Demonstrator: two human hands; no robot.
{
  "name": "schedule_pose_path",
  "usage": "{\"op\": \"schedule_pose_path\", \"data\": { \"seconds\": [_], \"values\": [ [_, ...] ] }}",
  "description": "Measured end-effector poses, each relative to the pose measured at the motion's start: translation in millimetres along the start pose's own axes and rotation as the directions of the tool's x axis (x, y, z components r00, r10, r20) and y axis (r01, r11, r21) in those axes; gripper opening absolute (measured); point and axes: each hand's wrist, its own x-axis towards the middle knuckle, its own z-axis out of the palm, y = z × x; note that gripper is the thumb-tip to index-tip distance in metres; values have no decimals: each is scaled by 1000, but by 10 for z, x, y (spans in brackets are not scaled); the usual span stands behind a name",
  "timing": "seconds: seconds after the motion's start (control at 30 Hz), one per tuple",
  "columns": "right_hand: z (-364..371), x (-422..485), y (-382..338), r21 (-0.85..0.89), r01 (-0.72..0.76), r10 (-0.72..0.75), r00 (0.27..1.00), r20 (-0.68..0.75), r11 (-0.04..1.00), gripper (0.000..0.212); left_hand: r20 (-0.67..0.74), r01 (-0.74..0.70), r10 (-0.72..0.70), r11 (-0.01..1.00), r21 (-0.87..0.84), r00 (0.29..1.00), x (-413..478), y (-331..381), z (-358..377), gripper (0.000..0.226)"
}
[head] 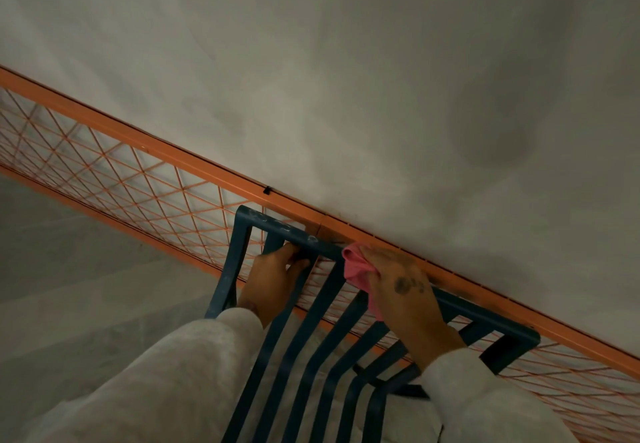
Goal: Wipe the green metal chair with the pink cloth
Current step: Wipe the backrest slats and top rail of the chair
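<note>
Left hand [273,280] grips green metal chair [277,226] top rail, right hand [405,290] clutches pink cloth [356,268] against it. Orange mesh fence [207,164] just behind the rail, so knuckles may scrape and the cloth tail may snag.

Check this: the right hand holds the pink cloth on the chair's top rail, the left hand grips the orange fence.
Not quite. In the head view the left hand grips the chair's top rail, not the orange fence. The rest stands.

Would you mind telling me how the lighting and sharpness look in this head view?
Head view: dim, with a soft dark shadow on the grey wall; the frame is tilted; the near sleeves blur, while the pink cloth and green chair stay fairly sharp.
</note>
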Motion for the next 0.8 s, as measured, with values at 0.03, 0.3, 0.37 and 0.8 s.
{"op": "schedule_pose_path", "data": {
  "seconds": [0.03, 0.3, 0.37, 0.8],
  "values": [
    [-17, 17, 14, -26, -30, 31, 999, 37, 999, 33, 3, -4, 4, 1000, 5, 1000, -3, 1, 4, 18],
    [197, 167, -391, 38, -25, 24, 999, 28, 999, 32, 59, -20, 17, 998, 56, 998, 30, -17, -17, 20],
    [198, 54, -263, 4, 25, -25, 999, 23, 1000, 45, 69, -28, 25, 999, 42, 997, 24, -29, -34, 20],
    [5, 227, -424, 201, -115, 103, 992, 68, 973, 30, 30, -69, 68, 996, 52, 997, 34, -38, -25, 19]
  ]
}}
